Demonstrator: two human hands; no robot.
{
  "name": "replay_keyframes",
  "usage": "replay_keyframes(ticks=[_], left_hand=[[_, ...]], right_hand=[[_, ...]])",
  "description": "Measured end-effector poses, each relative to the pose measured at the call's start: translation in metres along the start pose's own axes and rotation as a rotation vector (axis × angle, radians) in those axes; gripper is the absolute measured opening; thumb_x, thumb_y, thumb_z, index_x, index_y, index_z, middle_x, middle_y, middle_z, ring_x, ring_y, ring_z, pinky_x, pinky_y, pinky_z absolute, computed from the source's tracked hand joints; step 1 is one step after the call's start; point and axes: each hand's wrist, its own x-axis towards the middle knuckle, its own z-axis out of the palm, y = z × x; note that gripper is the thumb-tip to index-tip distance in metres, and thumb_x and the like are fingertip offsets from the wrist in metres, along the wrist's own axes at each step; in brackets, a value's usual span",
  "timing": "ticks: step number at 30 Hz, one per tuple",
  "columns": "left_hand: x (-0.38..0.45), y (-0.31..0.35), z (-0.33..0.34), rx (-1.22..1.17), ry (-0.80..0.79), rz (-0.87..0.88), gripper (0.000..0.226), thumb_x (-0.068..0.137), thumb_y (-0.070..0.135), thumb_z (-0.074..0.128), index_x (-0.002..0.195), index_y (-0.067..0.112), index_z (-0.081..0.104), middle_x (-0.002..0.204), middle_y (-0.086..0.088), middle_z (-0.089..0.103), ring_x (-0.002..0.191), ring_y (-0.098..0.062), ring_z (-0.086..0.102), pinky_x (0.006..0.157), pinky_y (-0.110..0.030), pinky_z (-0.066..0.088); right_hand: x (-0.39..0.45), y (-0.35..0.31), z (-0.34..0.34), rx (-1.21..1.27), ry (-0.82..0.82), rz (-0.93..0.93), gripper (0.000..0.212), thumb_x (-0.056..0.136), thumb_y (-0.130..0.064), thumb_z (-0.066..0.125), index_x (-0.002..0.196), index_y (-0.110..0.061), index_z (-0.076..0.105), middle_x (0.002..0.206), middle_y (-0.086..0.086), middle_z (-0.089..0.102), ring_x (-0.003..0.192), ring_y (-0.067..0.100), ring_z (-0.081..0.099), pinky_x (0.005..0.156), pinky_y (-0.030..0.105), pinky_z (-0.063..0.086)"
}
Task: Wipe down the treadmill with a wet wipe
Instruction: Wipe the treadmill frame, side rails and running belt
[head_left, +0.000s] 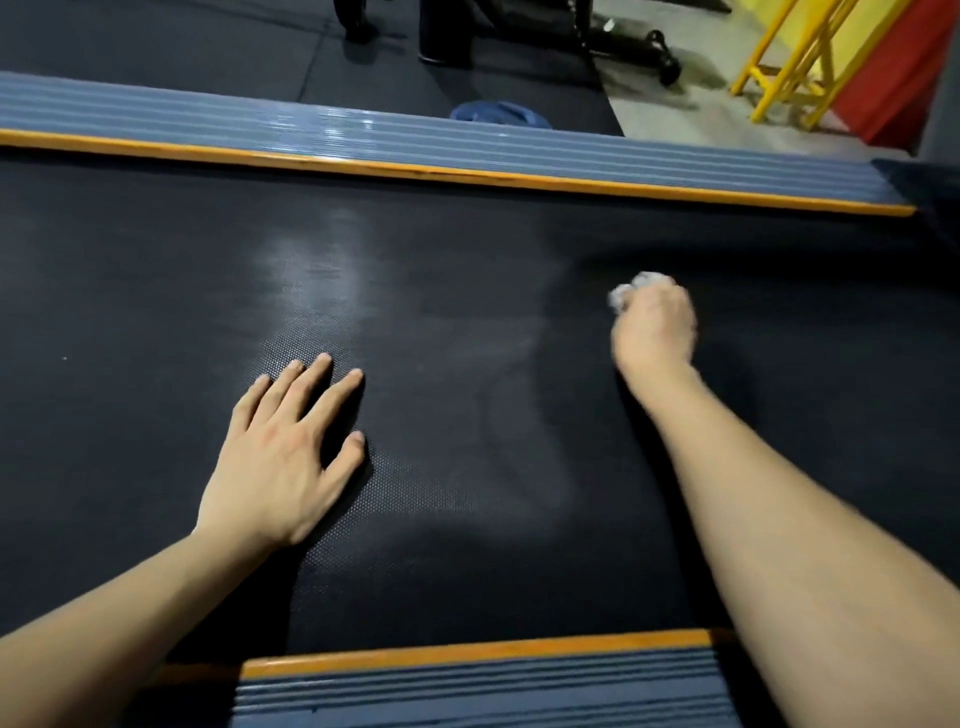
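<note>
Under the right hand (655, 327) gripping the balled wet wipe (626, 295), the belt (467, 249) could slide despite the flat, spread left hand (283, 457), skipping patches.

right hand (653, 332) motion-blurred, wet wipe (631, 292) mostly hidden in fingers (670, 299)

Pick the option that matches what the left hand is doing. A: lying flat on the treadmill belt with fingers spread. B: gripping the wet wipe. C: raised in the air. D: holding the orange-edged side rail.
A: the left hand lies flat, fingers spread, on the black belt; the right hand grips the balled wipe.
</note>
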Motion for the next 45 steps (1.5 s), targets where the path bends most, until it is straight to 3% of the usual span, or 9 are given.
replay_keyframes(ticks=[7,15,17,23,27,32,36,40,45], left_hand=[[-0.002,-0.008,-0.004,-0.048,-0.013,0.03,0.064,0.096,0.06,0.032,0.156,0.039,0.034,0.166,-0.001,0.03,0.155,-0.022,0.021,0.127,-0.04,0.009],[-0.001,-0.001,-0.001,-0.016,0.008,-0.018,0.063,0.095,0.055,0.034,0.155,0.037,0.035,0.165,-0.003,0.031,0.154,-0.024,0.022,0.127,-0.04,0.008],[-0.001,-0.001,-0.001,-0.01,0.002,-0.019,0.063,0.095,0.055,0.035,0.155,0.037,0.035,0.165,-0.003,0.031,0.154,-0.024,0.022,0.127,-0.041,0.008],[-0.001,-0.009,-0.003,-0.052,-0.01,0.016,0.064,0.095,0.058,0.035,0.156,0.037,0.036,0.166,-0.003,0.03,0.154,-0.025,0.021,0.127,-0.041,0.009],[-0.002,-0.006,-0.002,-0.044,0.005,-0.002,0.065,0.094,0.057,0.034,0.156,0.038,0.035,0.166,-0.003,0.03,0.155,-0.024,0.02,0.127,-0.04,0.007],[-0.001,-0.002,0.001,-0.013,0.04,-0.011,0.063,0.093,0.054,0.036,0.154,0.036,0.038,0.164,-0.006,0.033,0.153,-0.028,0.024,0.126,-0.043,0.011],[-0.001,-0.001,0.001,-0.01,0.04,-0.014,0.063,0.093,0.053,0.039,0.154,0.036,0.039,0.163,-0.005,0.034,0.152,-0.028,0.026,0.126,-0.043,0.012],[0.001,-0.008,-0.001,-0.051,0.021,0.036,0.061,0.097,0.051,0.031,0.155,0.033,0.038,0.164,-0.009,0.032,0.151,-0.033,0.026,0.125,-0.045,0.013],[-0.001,-0.01,-0.001,-0.038,0.024,0.063,0.061,0.098,0.042,0.025,0.156,0.029,0.037,0.163,-0.012,0.033,0.151,-0.035,0.027,0.123,-0.046,0.012]], right_hand=[[-0.106,-0.137,0.016,0.202,-0.283,-0.754,0.013,0.093,-0.018,0.055,0.083,-0.018,0.065,0.1,0.009,0.062,0.087,0.031,0.057,0.07,0.037,0.041],[-0.018,0.033,0.003,-0.048,-0.013,-0.018,0.02,0.087,-0.011,0.053,0.093,-0.008,0.072,0.103,0.014,0.066,0.096,0.034,0.062,0.074,0.031,0.047],[-0.05,-0.016,0.006,-0.027,-0.029,-0.112,0.015,0.082,-0.011,0.056,0.084,-0.009,0.071,0.093,0.013,0.066,0.087,0.033,0.065,0.062,0.028,0.037],[-0.142,-0.126,0.014,0.201,-0.366,-0.762,0.037,0.09,-0.03,0.034,0.085,-0.017,0.068,0.099,0.006,0.06,0.089,0.028,0.058,0.068,0.033,0.04],[-0.083,-0.004,-0.006,-0.039,-0.081,-0.483,0.012,0.08,-0.03,0.053,0.07,-0.025,0.057,0.089,0.0,0.066,0.086,0.024,0.062,0.064,0.031,0.036],[-0.052,0.071,-0.02,-0.062,-0.04,-0.079,0.024,0.09,-0.008,0.049,0.093,-0.009,0.073,0.106,0.014,0.062,0.099,0.032,0.061,0.08,0.034,0.047],[-0.132,-0.053,-0.001,0.07,-0.126,-0.452,0.011,0.076,-0.013,0.055,0.07,-0.013,0.064,0.082,0.005,0.059,0.08,0.027,0.061,0.06,0.03,0.038],[-0.209,-0.138,-0.001,0.131,-0.391,-0.795,0.023,0.095,-0.015,0.051,0.107,-0.012,0.07,0.115,0.01,0.059,0.111,0.028,0.057,0.083,0.034,0.052],[-0.135,-0.003,-0.034,-0.016,-0.207,-0.369,0.027,0.087,-0.027,0.049,0.098,-0.016,0.071,0.107,0.007,0.067,0.102,0.029,0.063,0.085,0.037,0.05]])
